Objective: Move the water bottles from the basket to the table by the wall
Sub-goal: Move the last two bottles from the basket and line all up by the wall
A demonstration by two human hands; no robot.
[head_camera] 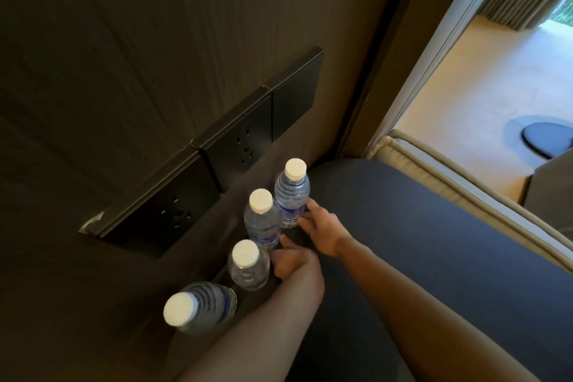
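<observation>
We see 4 water bottles standing upright in a row on the narrow dark tabletop (245, 183) that runs along the wall, below a strip of black socket plates (217, 161). From far to near: the farthest bottle (292, 195), the second bottle (262, 220), the third bottle (248, 267) and the nearest bottle (198, 308). No basket is in view, so we cannot say whether more bottles remain to be carried.

The main risk, as we judge it, is a knock-on fall. The bottles stand close together, tall and light, on a slim ledge; a careless brush as either hand draws back could tip 1 into its neighbour, and a bottle rolling off the front edge would drop toward the dark cushioned seat (434, 242) beside it. The second bottle sits between both hands, so it looks the most exposed.

Our right hand (319, 226) reaches furthest, fingers spread and loose, fingertips at the lower side of the farthest bottle, touching or just beside it rather than wrapped around it. Our left hand (294, 260) lies lower, fingers curled near the base of the second bottle and beside the third; whether it grips anything we cannot tell. Both forearms come in from the lower right.
</observation>
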